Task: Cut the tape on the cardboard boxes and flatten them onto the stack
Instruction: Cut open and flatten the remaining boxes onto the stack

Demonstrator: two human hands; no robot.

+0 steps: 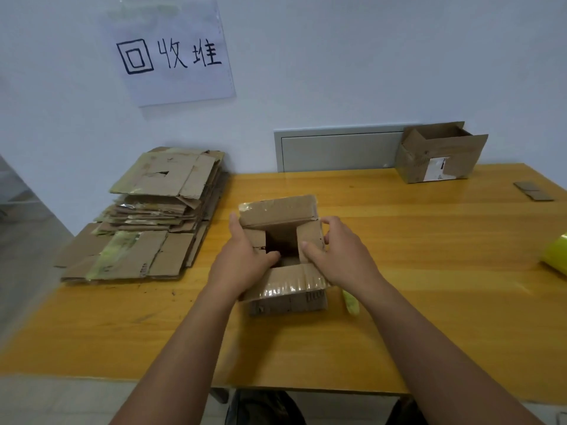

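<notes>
A small cardboard box (280, 210) stands in the middle of the wooden table (429, 240) with its top flaps spread apart and a dark opening showing. My left hand (242, 256) grips the box's left side, thumb pressed into the opening over the left inner flap. My right hand (340, 253) holds the right inner flap, fingers wrapped over the right edge. Clear tape shines on the near flap (288, 283). A stack of flattened cardboard (147, 216) lies at the table's left end, some pieces with yellowish tape.
Another opened box (438, 154) with a white label stands at the back right by the wall. A roll of yellow tape (557, 253) lies at the right edge. A yellow-green object (351, 302) rests right of the box. A small cardboard scrap (534, 191) lies far right.
</notes>
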